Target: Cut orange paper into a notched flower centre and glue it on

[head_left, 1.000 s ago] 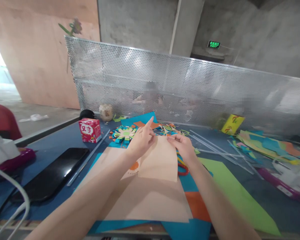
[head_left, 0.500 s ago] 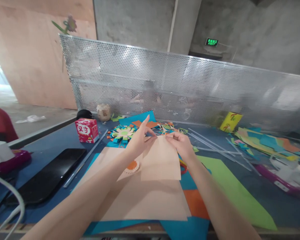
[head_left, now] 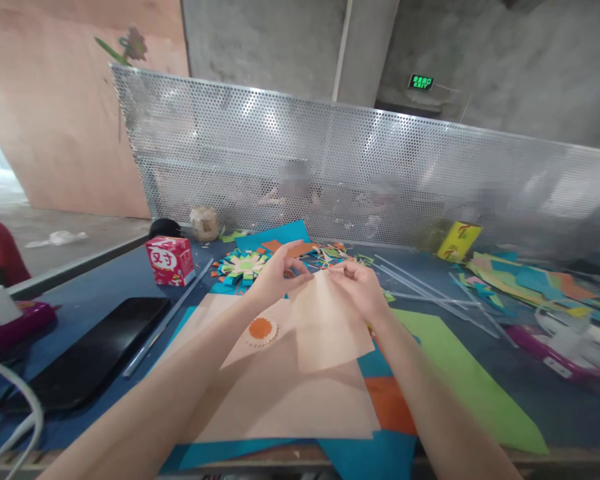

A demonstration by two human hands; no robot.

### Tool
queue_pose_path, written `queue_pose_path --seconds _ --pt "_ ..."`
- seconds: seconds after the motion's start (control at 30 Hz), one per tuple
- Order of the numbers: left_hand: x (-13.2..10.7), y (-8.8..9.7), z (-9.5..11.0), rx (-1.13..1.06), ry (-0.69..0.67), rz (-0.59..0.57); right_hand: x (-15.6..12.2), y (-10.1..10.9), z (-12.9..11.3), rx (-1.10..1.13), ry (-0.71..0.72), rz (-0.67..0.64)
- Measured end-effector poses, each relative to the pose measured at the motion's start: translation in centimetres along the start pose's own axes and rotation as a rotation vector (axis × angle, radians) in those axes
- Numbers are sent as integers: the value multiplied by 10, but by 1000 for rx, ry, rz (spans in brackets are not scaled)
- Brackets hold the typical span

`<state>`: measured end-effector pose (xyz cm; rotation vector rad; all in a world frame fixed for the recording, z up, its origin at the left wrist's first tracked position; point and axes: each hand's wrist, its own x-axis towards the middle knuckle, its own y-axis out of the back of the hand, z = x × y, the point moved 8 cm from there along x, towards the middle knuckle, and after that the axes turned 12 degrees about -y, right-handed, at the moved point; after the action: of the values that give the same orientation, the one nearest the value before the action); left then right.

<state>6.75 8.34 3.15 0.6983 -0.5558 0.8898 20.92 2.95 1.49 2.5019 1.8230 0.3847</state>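
Both hands hold up a small peach paper sheet (head_left: 327,323) by its top edge, above the table. My left hand (head_left: 275,275) pinches the sheet's upper left corner, fingers curled. My right hand (head_left: 360,287) pinches the upper right part of the same edge. Under the sheet lies a larger peach sheet (head_left: 280,393) with a small orange scalloped paper disc (head_left: 261,329) on it. A layered paper flower (head_left: 245,265) in green, yellow and blue lies just beyond my left hand.
A red carton (head_left: 170,260), a black tablet (head_left: 95,357) and a clear rod (head_left: 170,317) lie at left. Green paper (head_left: 460,373), clear rods (head_left: 425,287) and coloured scraps (head_left: 525,283) lie at right. A perforated metal screen (head_left: 380,173) closes the table's far side, people behind it.
My left forefinger, stretched out earlier, has curled down onto the sheet's corner. The small sheet has swung a little to the right, uncovering the orange disc.
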Motion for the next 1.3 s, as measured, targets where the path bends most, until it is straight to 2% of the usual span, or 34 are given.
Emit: queue_pose_path --seconds 0.17,0.27,0.53,0.67,0.87,1.07,1.3 --pt "-2 -7 -9 -82 54 -106 -2 -1 -3 -31 20 -11" --pt "-4 -5 -12 -23 52 -139 -1 -3 -3 -41 13 -25" --pt "-3 -8 1 184 -153 -208 0 -4 1 -43 -4 -48" --pt "-3 -7 3 250 -202 -209 1 -4 1 -49 -7 -42" --pt "-3 -4 -2 180 -150 -168 0 -2 0 -49 -10 -29" --pt "-2 0 -9 -66 66 -74 1 -2 2 -45 -7 -44" --pt "-2 -1 -3 -44 45 -87 1 -4 2 -45 6 -66"
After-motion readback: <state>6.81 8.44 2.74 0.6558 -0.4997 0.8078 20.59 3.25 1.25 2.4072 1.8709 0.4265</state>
